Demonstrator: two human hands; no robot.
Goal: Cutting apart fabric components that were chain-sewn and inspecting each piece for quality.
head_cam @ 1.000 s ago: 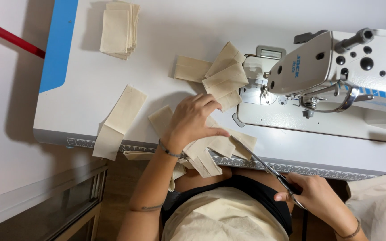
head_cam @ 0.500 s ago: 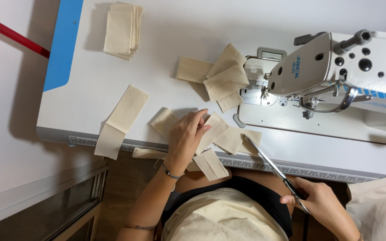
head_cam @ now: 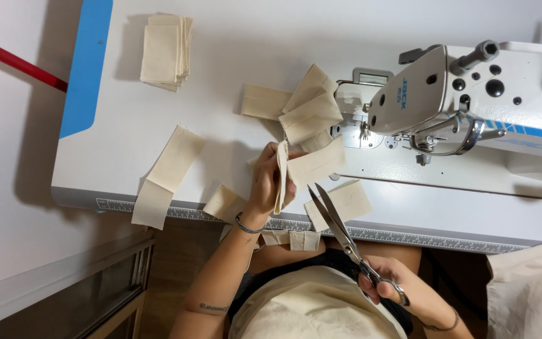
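Left hand at frame centre pinching a folded cream fabric strip upright, right hand lower right gripping open-bladed steel scissors (blades just beside the strip), white sewing machine upper right

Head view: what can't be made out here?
- Right hand: its fingers in the scissors handles, too small.
- Left hand: fingertips hidden behind the cream fabric piece.
- Sewing machine: cut off at the right edge; needle too small.
- Red rod: cut off at the left edge.
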